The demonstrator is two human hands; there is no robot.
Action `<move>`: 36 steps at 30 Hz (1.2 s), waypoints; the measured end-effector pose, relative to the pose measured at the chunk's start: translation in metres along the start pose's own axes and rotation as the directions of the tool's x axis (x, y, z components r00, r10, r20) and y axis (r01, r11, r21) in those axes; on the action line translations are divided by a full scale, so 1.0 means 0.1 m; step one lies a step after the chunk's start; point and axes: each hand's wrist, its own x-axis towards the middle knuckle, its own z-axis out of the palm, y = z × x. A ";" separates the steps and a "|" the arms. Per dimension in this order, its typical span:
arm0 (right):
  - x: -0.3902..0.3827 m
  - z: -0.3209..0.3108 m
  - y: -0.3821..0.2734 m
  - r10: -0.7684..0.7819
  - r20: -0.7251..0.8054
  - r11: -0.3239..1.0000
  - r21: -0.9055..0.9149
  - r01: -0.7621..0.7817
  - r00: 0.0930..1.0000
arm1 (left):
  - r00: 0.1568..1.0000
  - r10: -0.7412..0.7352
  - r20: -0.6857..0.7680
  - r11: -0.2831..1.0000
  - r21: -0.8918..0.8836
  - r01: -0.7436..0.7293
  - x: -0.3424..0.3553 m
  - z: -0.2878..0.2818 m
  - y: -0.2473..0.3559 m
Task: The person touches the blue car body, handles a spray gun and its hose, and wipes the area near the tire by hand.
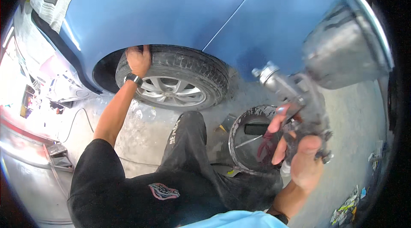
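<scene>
Your right hand (pixel 307 163), fingers curled, grasps a spray gun (pixel 309 110); your left hand (pixel 138 61) lies at the tire (pixel 192 61), whether its fingers grip cannot be told.

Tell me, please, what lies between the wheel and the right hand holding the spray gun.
In the head view, mainly a round dark tub lies between the wheel and the right hand; a black rectangular object is inside.

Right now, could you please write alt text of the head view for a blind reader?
The right hand holds a spray gun with a metal cup beside a blue car, while the left hand touches its tire. A round tub stands on the floor.
</scene>
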 end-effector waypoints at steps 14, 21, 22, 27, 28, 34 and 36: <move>-0.01 -0.24 -0.23 -0.090 -0.159 0.996 -0.009 0.089 0.983 | 0.998 -0.052 0.044 0.994 0.103 0.047 0.01 -0.11 0.16; 0.01 -0.21 -0.25 -0.081 -0.154 0.997 -0.027 0.078 0.985 | 1.000 0.019 -0.012 0.997 0.077 -0.018 -0.02 -0.12 0.16; 0.00 -0.20 -0.25 -0.067 -0.125 0.997 -0.035 0.063 0.990 | 0.998 0.038 -0.046 0.996 0.084 -0.034 -0.04 -0.13 0.20; -0.04 -0.27 -0.20 -0.049 0.048 0.996 -0.071 0.052 0.998 | 0.998 0.051 -0.023 0.997 0.059 -0.049 0.01 -0.11 0.02; -0.03 -0.25 -0.25 -0.053 0.035 0.994 -0.091 0.056 0.998 | 0.999 0.040 0.006 0.999 0.030 -0.041 0.01 -0.11 0.04; 0.08 -0.26 -0.41 -0.200 -0.208 0.972 -0.165 0.167 0.958 | 1.000 -0.016 -0.007 0.998 0.067 0.017 -0.07 -0.09 0.10; 0.19 -0.25 -0.44 -0.316 -0.338 0.947 -0.163 0.275 0.886 | 0.998 0.024 -0.053 1.000 0.008 -0.023 -0.05 -0.09 0.04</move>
